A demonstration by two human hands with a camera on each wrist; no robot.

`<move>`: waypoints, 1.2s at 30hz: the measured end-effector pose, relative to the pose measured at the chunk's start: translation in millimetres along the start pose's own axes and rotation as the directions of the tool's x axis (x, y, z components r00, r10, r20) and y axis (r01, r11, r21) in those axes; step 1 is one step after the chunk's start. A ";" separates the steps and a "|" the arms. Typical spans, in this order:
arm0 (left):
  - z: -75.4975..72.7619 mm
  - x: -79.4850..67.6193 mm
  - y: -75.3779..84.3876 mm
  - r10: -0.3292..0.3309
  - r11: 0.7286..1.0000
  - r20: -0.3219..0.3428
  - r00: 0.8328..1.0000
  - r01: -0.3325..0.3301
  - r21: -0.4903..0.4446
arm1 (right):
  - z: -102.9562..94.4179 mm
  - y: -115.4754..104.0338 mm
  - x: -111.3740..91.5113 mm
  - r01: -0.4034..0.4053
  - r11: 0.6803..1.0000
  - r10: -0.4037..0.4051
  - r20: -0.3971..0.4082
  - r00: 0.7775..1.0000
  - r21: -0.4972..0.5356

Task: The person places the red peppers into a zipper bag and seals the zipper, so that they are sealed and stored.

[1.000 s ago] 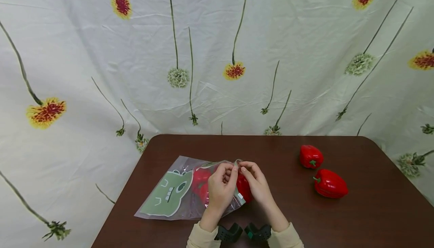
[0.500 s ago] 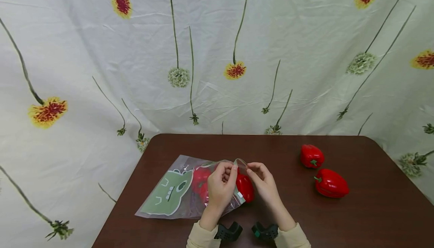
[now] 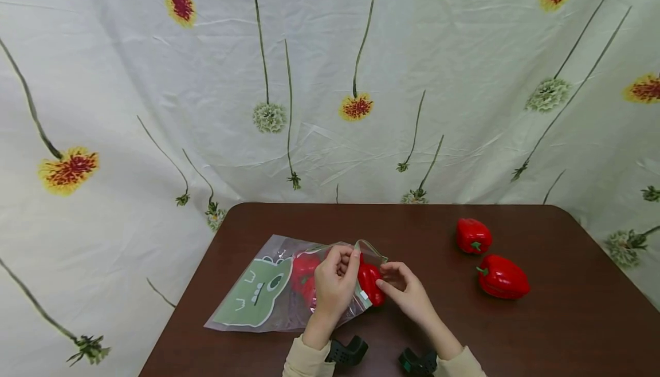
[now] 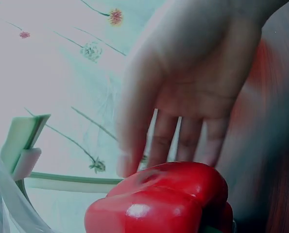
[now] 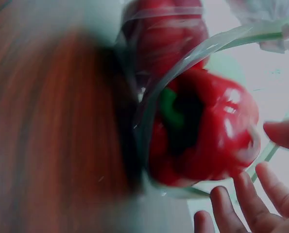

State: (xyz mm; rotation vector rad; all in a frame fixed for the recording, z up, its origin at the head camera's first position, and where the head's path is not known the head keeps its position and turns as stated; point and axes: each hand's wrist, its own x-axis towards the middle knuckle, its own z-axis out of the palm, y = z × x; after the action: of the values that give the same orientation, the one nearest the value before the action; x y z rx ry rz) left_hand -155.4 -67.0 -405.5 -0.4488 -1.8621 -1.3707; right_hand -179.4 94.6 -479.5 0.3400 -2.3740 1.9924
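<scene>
A clear zip bag (image 3: 258, 294) with a green cartoon face lies on the table, red bell peppers (image 3: 305, 274) showing through its plastic. At the bag's mouth sits another red bell pepper (image 3: 369, 285), its green stem (image 5: 169, 107) pointing inward in the right wrist view. My left hand (image 3: 334, 282) pinches the upper rim (image 3: 372, 247) and keeps the mouth raised. Close beside the mouth pepper is my right hand (image 3: 411, 295), its thumb at the pepper's outer end. In the right wrist view its fingers (image 5: 251, 199) are spread along the pepper's side, loosely bent, not closed round it.
Two more red bell peppers, one farther back (image 3: 473, 236) and one nearer (image 3: 503, 277), lie on the right of the dark brown table (image 3: 567, 331). A white flower-print cloth (image 3: 319, 153) hangs behind the table.
The right hand has let go of the bag's rim and come down and to the right, beside the mouth pepper. The left hand keeps its pinch on the rim.
</scene>
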 end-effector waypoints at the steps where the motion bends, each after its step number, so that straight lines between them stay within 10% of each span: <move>1: -0.1 0.2 0.4 -0.002 1.000 0.003 1.000 0.002 -0.001 | -0.9 2.0 -0.8 -0.005 1.000 0.005 0.024 1.000 -0.008; 11: 2.9 -1.8 -7.2 -0.010 1.000 0.003 1.000 0.010 0.003 | -1.4 17.9 -3.0 0.051 0.994 -0.031 0.188 0.982 -0.100; 26: 9.4 -11.7 -38.6 0.001 1.000 0.019 1.000 -0.001 -0.015 | 10.7 -9.5 -10.4 0.104 0.986 -0.098 0.047 0.994 -0.131; 36: 12.1 -12.5 -36.9 -0.017 1.000 0.032 0.999 0.018 -0.026 | 14.7 21.4 -0.4 0.131 0.985 -0.139 -0.068 0.988 -0.115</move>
State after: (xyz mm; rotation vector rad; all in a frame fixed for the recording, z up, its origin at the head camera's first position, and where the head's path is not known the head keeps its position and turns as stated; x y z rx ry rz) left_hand -176.5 -67.2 -440.4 -0.4710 -1.8799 -1.4085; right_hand -181.1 83.7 -503.1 0.4023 -2.3348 1.7767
